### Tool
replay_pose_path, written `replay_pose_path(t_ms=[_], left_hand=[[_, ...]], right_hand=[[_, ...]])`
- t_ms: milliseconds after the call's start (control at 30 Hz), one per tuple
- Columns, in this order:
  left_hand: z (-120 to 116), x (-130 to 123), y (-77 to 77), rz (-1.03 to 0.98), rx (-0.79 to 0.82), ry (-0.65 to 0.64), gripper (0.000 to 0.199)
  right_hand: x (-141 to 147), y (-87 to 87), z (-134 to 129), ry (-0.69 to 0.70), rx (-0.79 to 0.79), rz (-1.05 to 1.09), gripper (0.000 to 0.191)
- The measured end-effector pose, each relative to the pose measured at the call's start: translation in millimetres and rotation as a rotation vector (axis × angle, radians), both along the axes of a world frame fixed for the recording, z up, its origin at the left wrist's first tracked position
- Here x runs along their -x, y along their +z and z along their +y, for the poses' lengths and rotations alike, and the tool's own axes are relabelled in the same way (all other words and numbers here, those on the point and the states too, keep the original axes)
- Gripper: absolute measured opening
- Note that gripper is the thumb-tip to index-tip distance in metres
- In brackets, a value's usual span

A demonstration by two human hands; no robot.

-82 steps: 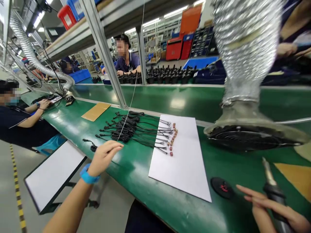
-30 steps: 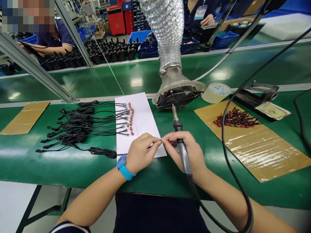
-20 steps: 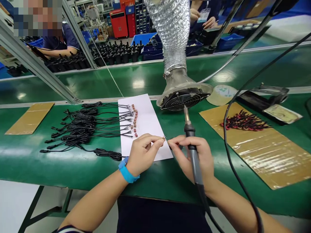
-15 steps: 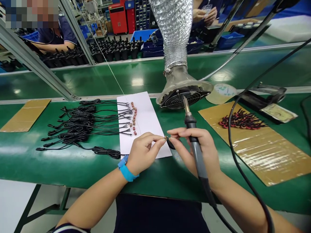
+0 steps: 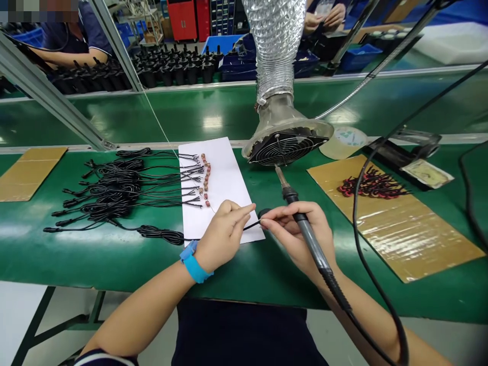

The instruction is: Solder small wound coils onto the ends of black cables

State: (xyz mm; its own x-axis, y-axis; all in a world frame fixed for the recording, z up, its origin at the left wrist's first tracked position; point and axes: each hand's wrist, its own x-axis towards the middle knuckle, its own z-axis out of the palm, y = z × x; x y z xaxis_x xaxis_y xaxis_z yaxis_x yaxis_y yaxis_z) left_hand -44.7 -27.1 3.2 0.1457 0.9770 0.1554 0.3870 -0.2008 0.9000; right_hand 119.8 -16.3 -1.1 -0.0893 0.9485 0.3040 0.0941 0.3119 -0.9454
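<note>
My left hand [image 5: 223,231], with a blue wristband, has its fingers closed around a black cable [image 5: 250,225] over the white paper [image 5: 232,173]. The cable's end lies between the thumb and forefinger of my right hand [image 5: 305,229]. That same hand also holds a soldering iron [image 5: 310,241], its tip pointing up and away, just below the fume hood [image 5: 284,145]. Small reddish-brown parts [image 5: 206,178] stand in a line on the paper, beside the stripped ends of several coiled black cables [image 5: 122,188].
Brown boards lie at the left [image 5: 32,170] and right [image 5: 404,234]; the right one bears a pile of red-black pieces [image 5: 371,184]. Behind it is an iron stand [image 5: 412,157]. The iron's cord [image 5: 358,223] loops at the right. Two people sit across the bench.
My left fingers have shifted back along the cable, showing a black stretch between the hands. The soldering iron has tilted further left. The whole view has shifted slightly.
</note>
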Motion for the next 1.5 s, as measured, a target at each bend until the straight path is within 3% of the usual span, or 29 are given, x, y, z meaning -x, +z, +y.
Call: replay_pose_path(t_ms=[233,467,567,667,867,933,1000,1067,1100,1167,1267,1367,1433,1500], left_hand=[[-1.7,-9.0,5.2,-0.311,0.136,0.137,0.009],[1.0,-10.3,8.6,-0.266,0.185,0.071,0.009],[-1.0,-2.0,13.6,-0.133,0.029,0.03,0.01],[-8.4,22.4,22.9,0.034,-0.194,0.072,0.023],[-23.4,72.5,53.7,0.126,-0.337,0.465,0.019],[-24.7,74.1,64.5,0.195,-0.435,0.449,0.017],[-25.1,70.9,69.5,0.31,-0.467,0.321,0.027],[-25.4,68.8,64.7,0.45,-0.44,0.225,0.048],[-25.8,69.5,58.7,0.516,-0.428,0.24,0.055],[-27.7,74.9,42.2,0.592,-0.427,0.382,0.051],[-32.2,87.9,22.5,0.482,-0.295,0.543,0.031],[-34.5,97.3,24.2,0.354,-0.156,0.559,0.019],[-32.8,98.9,33.0,0.392,-0.233,0.582,0.013],[-29.3,96.3,40.3,0.475,-0.322,0.523,0.008]], right_hand=[[1.2,-0.8,-5.0,-0.014,-0.011,0.127,0.029],[3.7,-1.8,-8.5,-0.013,-0.036,0.148,0.029],[7.1,2.1,-9.6,0.023,-0.044,0.156,0.031],[16.5,11.9,-6.5,-0.001,-0.076,0.156,0.032],[48.9,46.0,9.8,0.075,-0.087,0.37,0.033],[58.2,56.1,12.7,0.12,-0.055,0.435,0.033],[65.1,61.3,14.0,0.153,-0.004,0.463,0.033],[69.5,61.2,14.8,0.173,0.023,0.475,0.033],[70.8,59.6,15.2,0.181,0.025,0.483,0.034],[71.6,55.4,15.8,0.194,0.009,0.505,0.034],[70.2,51.4,15.6,0.187,-0.023,0.51,0.034],[66.4,50.6,14.6,0.144,-0.058,0.492,0.035],[61.2,49.0,14.6,0.109,-0.079,0.477,0.034],[52.6,44.6,14.9,0.08,-0.091,0.451,0.033]])
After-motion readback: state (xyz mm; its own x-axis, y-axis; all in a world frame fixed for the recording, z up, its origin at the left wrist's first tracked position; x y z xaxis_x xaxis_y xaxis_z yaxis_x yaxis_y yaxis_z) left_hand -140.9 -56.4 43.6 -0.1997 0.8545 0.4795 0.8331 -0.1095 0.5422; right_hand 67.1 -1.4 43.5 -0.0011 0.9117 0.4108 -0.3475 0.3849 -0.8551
